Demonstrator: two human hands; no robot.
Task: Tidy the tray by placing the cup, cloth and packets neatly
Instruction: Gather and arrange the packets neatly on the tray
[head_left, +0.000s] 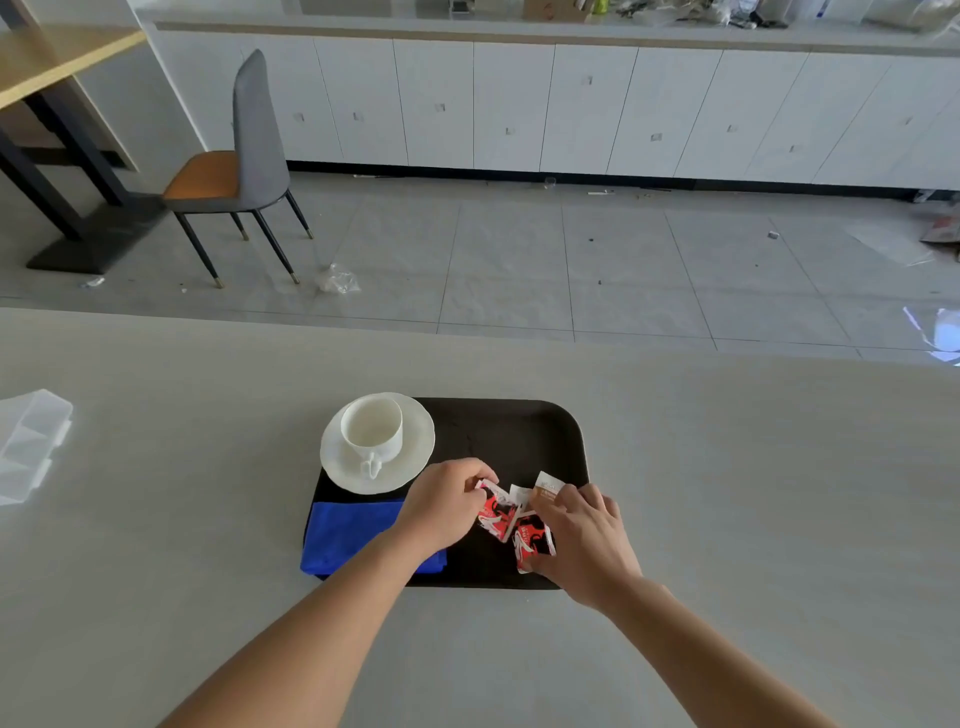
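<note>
A black tray (524, 431) lies on the grey table. On its far left corner a white cup (371, 428) stands on a white saucer (415, 441), handle toward me. A folded blue cloth (345, 535) covers the tray's near left corner. My left hand (441, 506) pinches a red and white packet (496, 514) at the tray's middle. My right hand (584, 535) rests on another red packet (532, 543), its fingers also touching a brown and white packet (548, 488).
A clear plastic box (28, 447) sits at the table's left edge. Beyond the table are a tiled floor, a grey chair (244, 156) and a row of white cabinets (571, 104).
</note>
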